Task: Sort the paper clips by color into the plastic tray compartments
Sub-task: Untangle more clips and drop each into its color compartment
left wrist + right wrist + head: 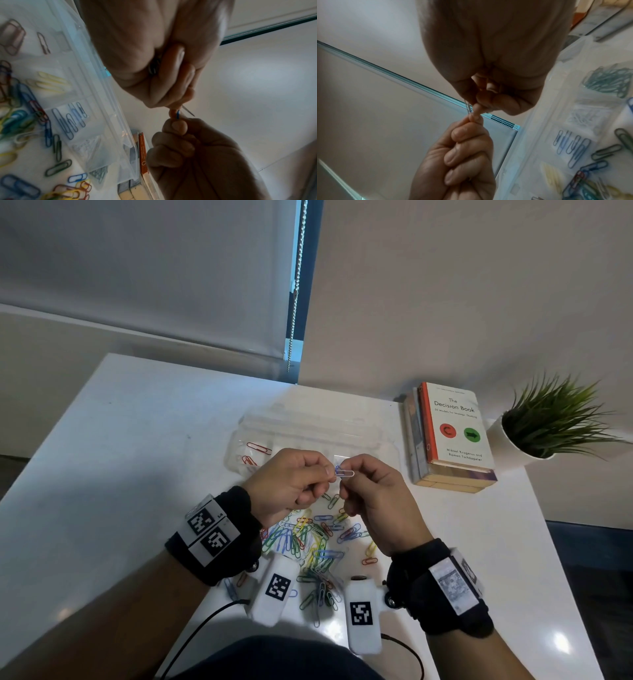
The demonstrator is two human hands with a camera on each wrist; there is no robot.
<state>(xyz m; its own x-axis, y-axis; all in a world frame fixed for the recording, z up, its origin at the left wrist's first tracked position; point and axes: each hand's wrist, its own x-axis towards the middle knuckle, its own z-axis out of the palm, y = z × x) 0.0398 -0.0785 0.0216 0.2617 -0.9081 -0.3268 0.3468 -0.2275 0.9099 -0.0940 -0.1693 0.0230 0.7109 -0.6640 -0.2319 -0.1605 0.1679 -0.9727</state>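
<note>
My left hand point(329, 473) and right hand point(346, 479) meet in the air above the loose pile of coloured paper clips point(315, 542). Between their fingertips they pinch a white clip point(346, 473) and a blue clip point(337, 469) that seem hooked together. The left wrist view shows the blue clip point(178, 114) by my right thumb and the pale one point(188, 111) under my left fingertips. The clear plastic tray point(308, 422) lies behind the hands. Its compartments hold red clips point(258, 448), yellow clips point(51, 82), blue clips point(72, 119), white clips point(583, 116) and green clips point(607, 81).
A stack of books point(452, 436) lies right of the tray, and a potted plant point(548, 419) stands at the table's right edge. Two white tagged devices point(274, 590) with cables hang from my wrists above the front of the table. A blind cord point(296, 285) hangs at the back.
</note>
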